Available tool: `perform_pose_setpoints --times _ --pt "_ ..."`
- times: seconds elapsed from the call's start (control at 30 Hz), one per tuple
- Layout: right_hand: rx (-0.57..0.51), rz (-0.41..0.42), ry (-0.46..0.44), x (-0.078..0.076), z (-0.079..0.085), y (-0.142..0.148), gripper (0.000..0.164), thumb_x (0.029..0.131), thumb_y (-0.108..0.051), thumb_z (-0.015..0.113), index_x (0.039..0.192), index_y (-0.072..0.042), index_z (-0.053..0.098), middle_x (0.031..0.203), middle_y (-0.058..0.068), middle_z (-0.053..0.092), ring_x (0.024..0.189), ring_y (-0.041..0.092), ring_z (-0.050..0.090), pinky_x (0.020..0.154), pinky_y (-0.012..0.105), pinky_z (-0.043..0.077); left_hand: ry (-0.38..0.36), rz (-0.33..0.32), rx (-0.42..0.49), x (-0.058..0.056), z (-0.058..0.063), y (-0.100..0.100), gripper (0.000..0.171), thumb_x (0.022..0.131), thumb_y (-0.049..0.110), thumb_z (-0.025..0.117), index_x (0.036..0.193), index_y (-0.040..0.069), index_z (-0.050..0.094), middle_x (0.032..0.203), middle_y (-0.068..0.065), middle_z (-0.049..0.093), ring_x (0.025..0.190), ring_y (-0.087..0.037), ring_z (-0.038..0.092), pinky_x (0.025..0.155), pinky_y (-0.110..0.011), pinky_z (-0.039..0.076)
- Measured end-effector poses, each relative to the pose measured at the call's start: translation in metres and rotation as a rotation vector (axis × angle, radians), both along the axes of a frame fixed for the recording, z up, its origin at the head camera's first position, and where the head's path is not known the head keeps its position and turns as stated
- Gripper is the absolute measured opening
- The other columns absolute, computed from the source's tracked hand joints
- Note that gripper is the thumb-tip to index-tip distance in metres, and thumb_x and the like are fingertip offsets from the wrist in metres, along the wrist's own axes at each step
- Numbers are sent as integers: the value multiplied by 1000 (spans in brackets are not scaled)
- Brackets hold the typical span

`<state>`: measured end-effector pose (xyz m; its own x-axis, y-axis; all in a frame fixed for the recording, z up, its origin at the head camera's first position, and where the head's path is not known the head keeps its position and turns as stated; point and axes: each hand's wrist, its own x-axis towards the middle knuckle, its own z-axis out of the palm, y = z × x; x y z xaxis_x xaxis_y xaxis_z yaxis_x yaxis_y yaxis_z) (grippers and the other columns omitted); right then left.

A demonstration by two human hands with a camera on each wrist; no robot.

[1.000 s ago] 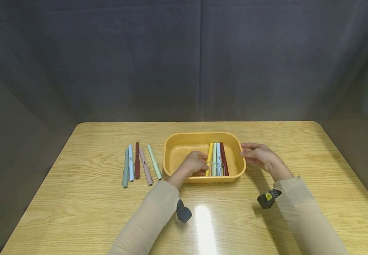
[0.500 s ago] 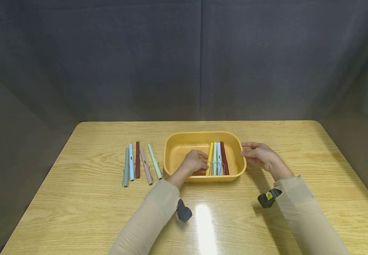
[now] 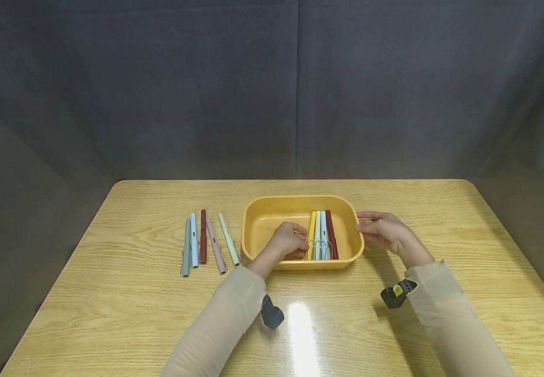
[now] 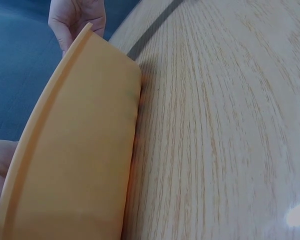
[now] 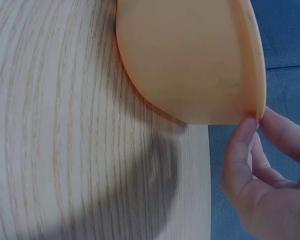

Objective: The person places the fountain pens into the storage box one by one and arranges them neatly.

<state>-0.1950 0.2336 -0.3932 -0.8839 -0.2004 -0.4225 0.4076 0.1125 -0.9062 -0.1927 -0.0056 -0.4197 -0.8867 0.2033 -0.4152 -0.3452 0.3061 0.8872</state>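
Note:
Inside the yellow plastic bin (image 3: 264, 201), my left hand (image 3: 283, 242) has its fingers at the lower part of a yellow pen (image 3: 311, 230) and appears to pinch it; the fingertips partly cover the pen. To its right lie a pale green pen (image 3: 317, 233), a light blue pen (image 3: 324, 233) and a dark red pen (image 3: 331, 235), side by side. My right hand (image 3: 387, 234) pinches the bin's right rim, thumb outside, as the right wrist view shows at the bin wall (image 5: 190, 60). In the left wrist view the bin's wall (image 4: 80, 130) hides most of the left hand.
Left of the bin, several pens lie on the wooden table (image 3: 126, 314): a teal pen (image 3: 186, 248), a light blue pen (image 3: 194, 241), a dark red pen (image 3: 203, 238), a mauve pen (image 3: 216, 246) and a pale green pen (image 3: 228, 240). A dark curtain (image 3: 206, 94) hangs behind.
The yellow pen has shifted very slightly at my left fingertips, and its clip shows differently. Both hands and the bin stay practically in place.

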Motion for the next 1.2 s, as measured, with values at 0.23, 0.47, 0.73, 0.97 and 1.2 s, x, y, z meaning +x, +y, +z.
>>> perform_pose_setpoints --times 0.23,0.47,0.73,0.97,1.2 --pt "9 -1 -2 0 1 -1 55 91 2 55 140 13 29 80 -11 62 76 0 63 71 14 58 6 -7 12 0 0 0 37 80 -10 64 117 -7 59 103 -17 65 52 -8 54 57 -20 59" --pt "1 -1 -6 1 1 0 56 92 2 54 140 13 28 81 -11 63 76 0 63 71 14 58 -3 -9 16 -1 1 0 37 80 -8 64 117 -6 59 105 -17 64 56 -10 55 59 -19 59" --pt "-2 -4 -9 0 0 1 55 92 2 55 140 12 30 81 -11 63 76 0 63 71 14 58 13 25 52 -3 2 1 40 79 -10 63 118 -7 58 101 -15 61 65 -12 57 66 -22 60" --pt "-2 -2 -9 0 0 1 58 92 1 56 142 12 28 82 -11 63 77 0 63 72 14 58 46 26 61 -4 10 -3 38 82 -6 63 120 -4 59 113 -20 62 81 -24 64 77 -32 62" --pt "10 0 -5 0 0 1 59 92 0 56 142 12 27 84 -12 63 78 -1 63 73 14 58 90 12 64 -3 21 -8 38 86 -3 62 123 -3 59 117 -21 62 96 -34 65 83 -35 61"
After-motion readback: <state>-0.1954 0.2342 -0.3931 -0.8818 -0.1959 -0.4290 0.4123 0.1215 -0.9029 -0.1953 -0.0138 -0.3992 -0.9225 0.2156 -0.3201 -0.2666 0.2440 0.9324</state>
